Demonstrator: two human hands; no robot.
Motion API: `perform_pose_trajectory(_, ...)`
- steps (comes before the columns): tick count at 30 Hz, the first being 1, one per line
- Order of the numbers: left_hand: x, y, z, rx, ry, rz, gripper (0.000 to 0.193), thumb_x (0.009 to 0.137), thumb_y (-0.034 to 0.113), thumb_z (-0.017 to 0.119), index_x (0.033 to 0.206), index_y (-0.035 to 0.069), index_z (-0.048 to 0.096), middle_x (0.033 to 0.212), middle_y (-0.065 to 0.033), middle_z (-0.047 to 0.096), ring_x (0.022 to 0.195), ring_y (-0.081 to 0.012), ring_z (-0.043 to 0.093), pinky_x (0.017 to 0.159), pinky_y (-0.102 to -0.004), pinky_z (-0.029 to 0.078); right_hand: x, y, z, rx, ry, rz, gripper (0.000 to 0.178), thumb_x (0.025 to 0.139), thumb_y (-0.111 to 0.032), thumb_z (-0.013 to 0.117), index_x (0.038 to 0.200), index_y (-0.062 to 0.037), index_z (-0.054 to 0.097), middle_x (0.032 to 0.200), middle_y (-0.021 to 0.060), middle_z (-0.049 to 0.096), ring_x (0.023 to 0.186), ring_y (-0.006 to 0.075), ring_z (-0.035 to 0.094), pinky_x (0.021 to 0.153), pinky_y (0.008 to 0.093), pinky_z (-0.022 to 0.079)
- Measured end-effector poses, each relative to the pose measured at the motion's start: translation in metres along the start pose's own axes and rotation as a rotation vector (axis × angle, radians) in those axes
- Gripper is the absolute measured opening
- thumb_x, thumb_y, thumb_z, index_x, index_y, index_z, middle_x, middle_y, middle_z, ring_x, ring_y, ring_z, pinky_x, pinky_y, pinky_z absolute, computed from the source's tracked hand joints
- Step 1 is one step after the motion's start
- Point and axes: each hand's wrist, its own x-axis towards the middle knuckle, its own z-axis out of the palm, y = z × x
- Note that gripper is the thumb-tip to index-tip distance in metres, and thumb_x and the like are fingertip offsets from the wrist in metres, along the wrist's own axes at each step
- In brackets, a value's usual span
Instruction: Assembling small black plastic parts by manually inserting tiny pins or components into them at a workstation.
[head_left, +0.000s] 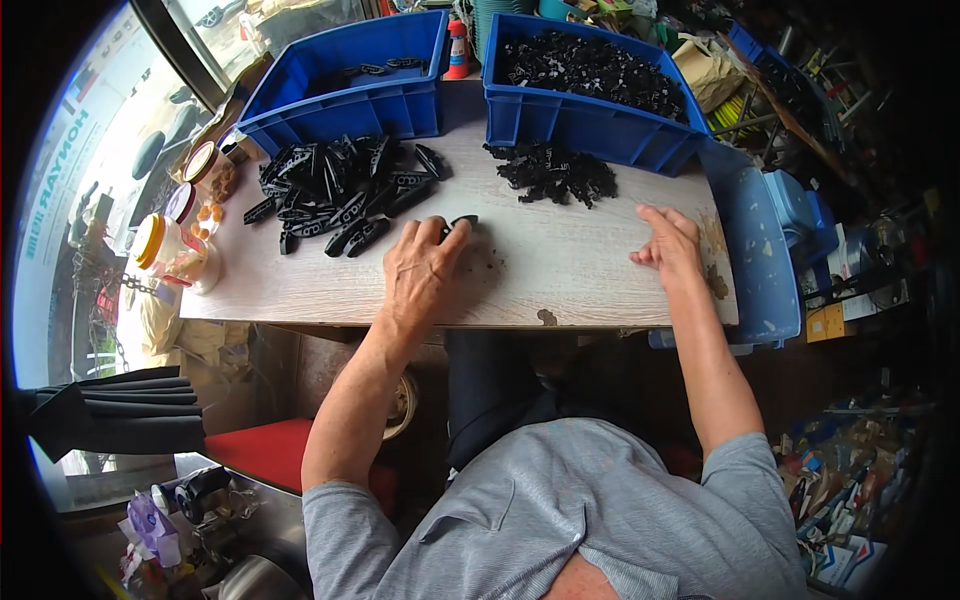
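My left hand (pixel 425 262) rests near the middle of the table with its fingers closed around an elongated black plastic part (pixel 462 219), whose tip shows past the fingertips. Just beyond it lies a loose heap of similar long black plastic parts (pixel 335 195) with cut-outs. My right hand (pixel 672 243) is over the table's right side, fingers apart and slightly bent, with nothing visible in them. A small pile of little black plastic pieces (pixel 560 175) lies beyond and to the left of that hand.
Two blue bins stand along the table's far edge: the left bin (pixel 345 112) holds a few long black parts, the right bin (pixel 590 132) many small black pieces. Lidded jars (pixel 170 250) line the left edge. A red bottle (pixel 457 50) stands between the bins.
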Motion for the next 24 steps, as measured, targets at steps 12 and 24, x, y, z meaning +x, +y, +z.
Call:
perform_pose_trajectory(12, -0.003, 0.023, 0.0, -0.272, 0.314, 0.052, 0.032, 0.077, 0.003, 0.073, 0.107, 0.009, 0.066, 0.114, -0.0143, 0.063, 0.1, -0.0337, 0.06, 0.081, -0.0442, 0.051, 0.02, -0.005, 0.058, -0.64, -0.092, -0.048, 0.027, 0.078, -0.029, 0.08, 0.094, -0.0079, 0.074, 0.075, 0.0049, 0.066, 0.049, 0.0152, 0.057, 0.041, 0.0302, 0.051)
perform_pose_trajectory(24, -0.04, 0.085, 0.002, -1.041, 0.265, -0.329, 0.018, 0.088, -0.001, 0.068, 0.106, 0.0, 0.067, 0.107, -0.0118, 0.066, 0.079, -0.0156, 0.064, 0.068, -0.0247, 0.051, 0.006, 0.007, 0.056, -0.381, -0.187, -0.033, 0.019, 0.086, -0.022, 0.068, 0.086, -0.0029, 0.064, 0.05, 0.0013, 0.047, 0.037, 0.0145, 0.048, 0.043, 0.0335, 0.051)
